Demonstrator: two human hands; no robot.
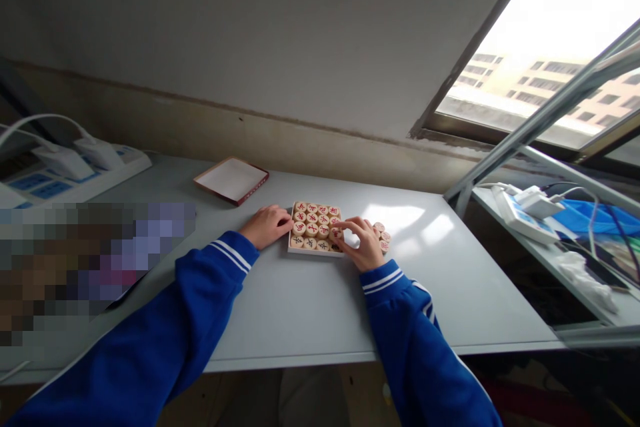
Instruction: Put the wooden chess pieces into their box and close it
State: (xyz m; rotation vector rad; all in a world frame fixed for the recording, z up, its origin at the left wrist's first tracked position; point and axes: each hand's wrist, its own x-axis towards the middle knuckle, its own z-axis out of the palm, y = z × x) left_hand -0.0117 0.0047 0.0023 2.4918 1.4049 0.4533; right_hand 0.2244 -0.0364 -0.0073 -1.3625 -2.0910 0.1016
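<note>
A shallow white box (315,252) on the grey desk holds rows of round wooden pieces (311,228) with red or dark characters. My left hand (268,225) rests at the box's left edge, its fingers together against the side; nothing can be seen in it. Over the right part of the box, my right hand (361,243) has thumb and index finger brought together on a round piece (335,233) with a red character. Beyond that hand, to its right, several loose pieces (385,237) lie on the desk, partly hidden by it.
An open box lid (232,180) with a red side lies at the back left. A power strip (135,161) with plugs stands at the far left, another (525,213) on a shelf at the right. A metal rail (540,113) slants up at the right.
</note>
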